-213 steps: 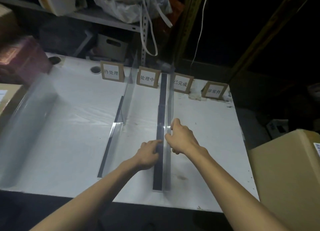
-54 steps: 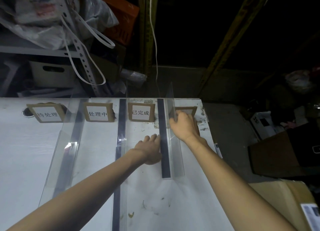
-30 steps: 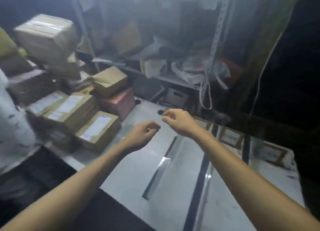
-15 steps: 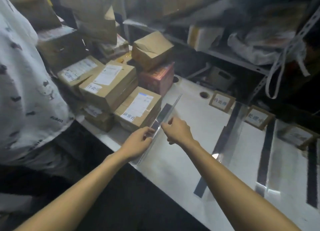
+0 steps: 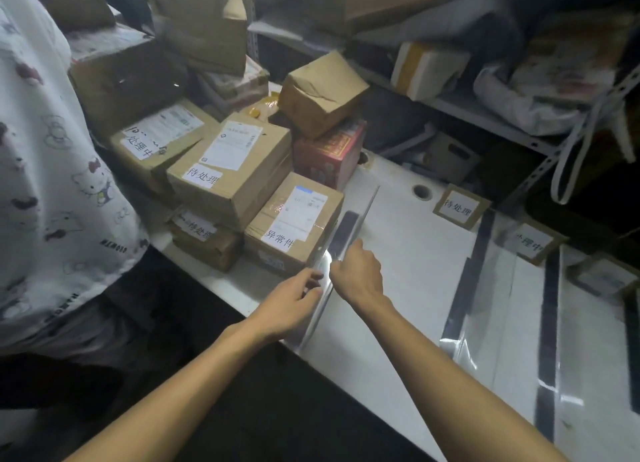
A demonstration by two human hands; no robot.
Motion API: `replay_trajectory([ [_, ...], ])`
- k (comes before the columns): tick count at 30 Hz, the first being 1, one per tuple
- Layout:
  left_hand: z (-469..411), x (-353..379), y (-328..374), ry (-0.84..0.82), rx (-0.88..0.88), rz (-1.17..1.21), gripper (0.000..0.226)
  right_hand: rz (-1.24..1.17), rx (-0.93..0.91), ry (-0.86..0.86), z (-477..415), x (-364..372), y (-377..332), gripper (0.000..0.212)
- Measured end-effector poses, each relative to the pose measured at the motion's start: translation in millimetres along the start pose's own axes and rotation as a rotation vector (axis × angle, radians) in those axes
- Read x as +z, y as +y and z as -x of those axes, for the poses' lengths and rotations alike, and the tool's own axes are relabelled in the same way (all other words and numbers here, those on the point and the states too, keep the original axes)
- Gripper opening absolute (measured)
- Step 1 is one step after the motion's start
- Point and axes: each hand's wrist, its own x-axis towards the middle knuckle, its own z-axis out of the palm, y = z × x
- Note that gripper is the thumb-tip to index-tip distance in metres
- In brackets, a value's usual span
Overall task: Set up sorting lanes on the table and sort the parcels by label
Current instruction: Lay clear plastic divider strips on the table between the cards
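At the near left edge of the table (image 5: 415,254), we hold the clear divider (image 5: 349,226) by its near end. Our left hand (image 5: 294,299) pinches it from the parcel side, and our right hand (image 5: 356,274) curls over its top edge just beyond. Its long axis runs away from us, up and rightward. The front parcel (image 5: 294,226) sits just beside its left face; contact is unclear. Any shift, we judge, goes right, toward the far label card (image 5: 459,207).
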Motion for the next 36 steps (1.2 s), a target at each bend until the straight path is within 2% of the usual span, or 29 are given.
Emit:
replay_trajectory([
  [4, 3, -7, 1, 0.006, 0.004, -0.013, 0.037, 0.031, -0.079, 0.043, 5, -4, -5, 0.027],
  [10, 8, -7, 6, 0.032, 0.026, -0.023, 0.036, -0.070, -0.170, 0.122, 14, -21, -14, 0.020],
  [20, 6, 16, 90, 0.139, 0.169, -0.127, 0.044, -0.217, -0.271, 0.308, 50, -131, 4, 0.013],
  [27, 6, 100, 181, 0.057, 0.247, -0.042, 0.043, -0.193, -0.250, 0.471, 81, -210, 101, 0.050],
  [33, 9, 217, 246, -0.101, 0.312, -0.101, 0.041, -0.156, -0.214, 0.585, 119, -256, 229, 0.041],
  [36, 18, 277, 276, -0.164, 0.321, -0.136, 0.043, -0.153, -0.176, 0.610, 129, -280, 292, 0.029],
])
